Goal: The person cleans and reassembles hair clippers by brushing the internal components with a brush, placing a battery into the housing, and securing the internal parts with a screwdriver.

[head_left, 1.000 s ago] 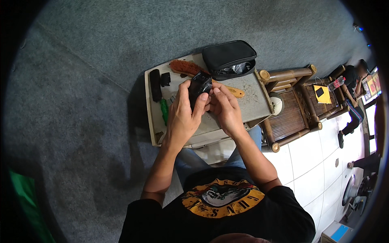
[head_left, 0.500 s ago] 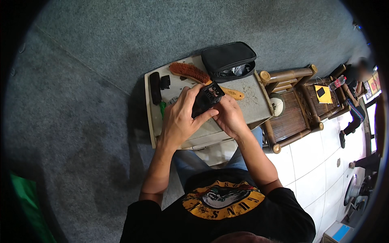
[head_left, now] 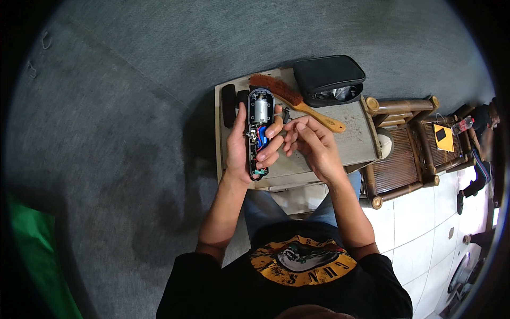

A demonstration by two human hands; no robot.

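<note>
My left hand (head_left: 245,148) holds an opened black hair clipper body (head_left: 258,132) upright over a small beige table (head_left: 350,143). A silver motor sits at the clipper's top, with a blue battery and wires lower down. My right hand (head_left: 313,146) is just right of the clipper, with fingers curled and fingertips close to a small dark part beside the housing. Whether it grips that part is unclear.
On the table lie a wooden-handled brush (head_left: 297,101), a black zip pouch (head_left: 330,77) and black clipper parts (head_left: 229,103). A bamboo chair (head_left: 409,159) stands to the right. Grey carpet surrounds the table, with white tiles at lower right. Another person (head_left: 481,138) sits at the far right edge.
The clipper has been turned so its open inside faces up and lifted into my left hand. My right hand has come off it to the right.
</note>
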